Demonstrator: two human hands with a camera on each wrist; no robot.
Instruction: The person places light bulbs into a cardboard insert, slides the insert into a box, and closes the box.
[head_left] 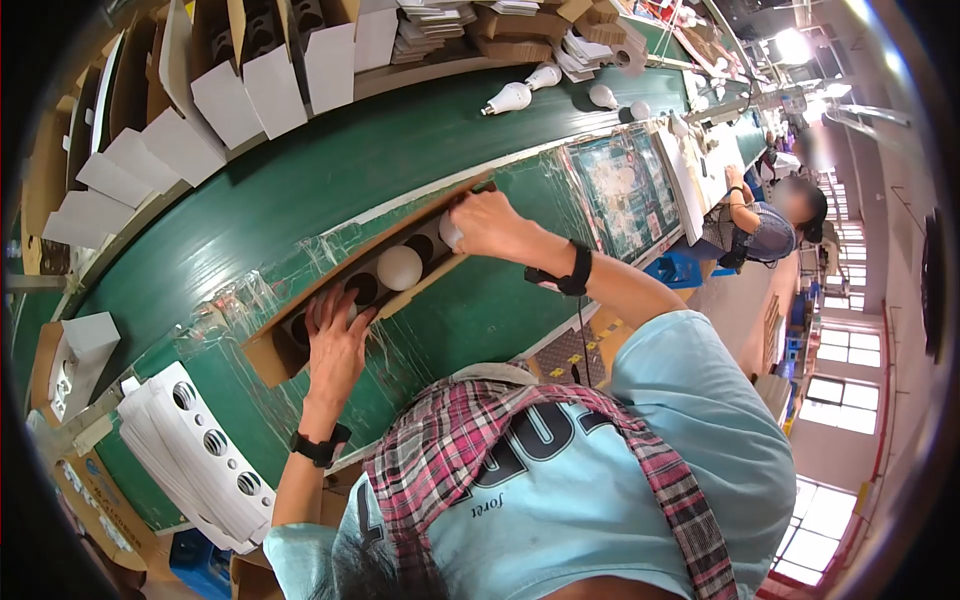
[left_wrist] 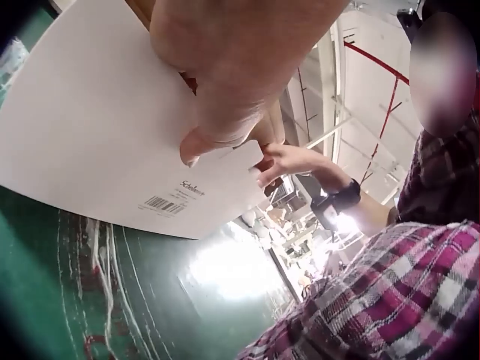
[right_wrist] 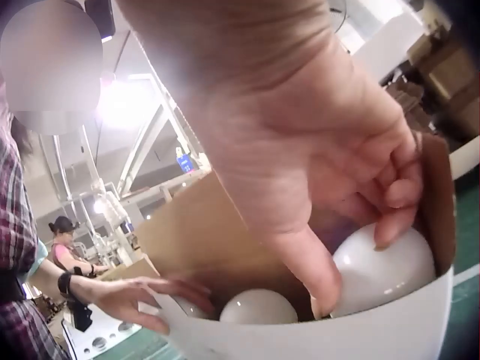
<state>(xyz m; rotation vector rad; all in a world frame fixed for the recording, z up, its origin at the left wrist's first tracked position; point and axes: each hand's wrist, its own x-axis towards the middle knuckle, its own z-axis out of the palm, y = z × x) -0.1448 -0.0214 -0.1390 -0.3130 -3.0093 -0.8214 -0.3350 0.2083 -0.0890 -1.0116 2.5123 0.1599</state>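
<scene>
Right fingers (right_wrist: 396,221) round half-hidden bulb (right_wrist: 386,274)

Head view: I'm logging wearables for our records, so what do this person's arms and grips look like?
Short, light-blue sleeves end above bare forearms. The left grip and right grip are ungloved. Each wrist wears a black band, left and right, with a small dark device. A thin dark cable shows below the right band.

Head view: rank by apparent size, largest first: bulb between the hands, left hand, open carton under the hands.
1. Open carton
2. Left hand
3. Bulb between the hands
</scene>
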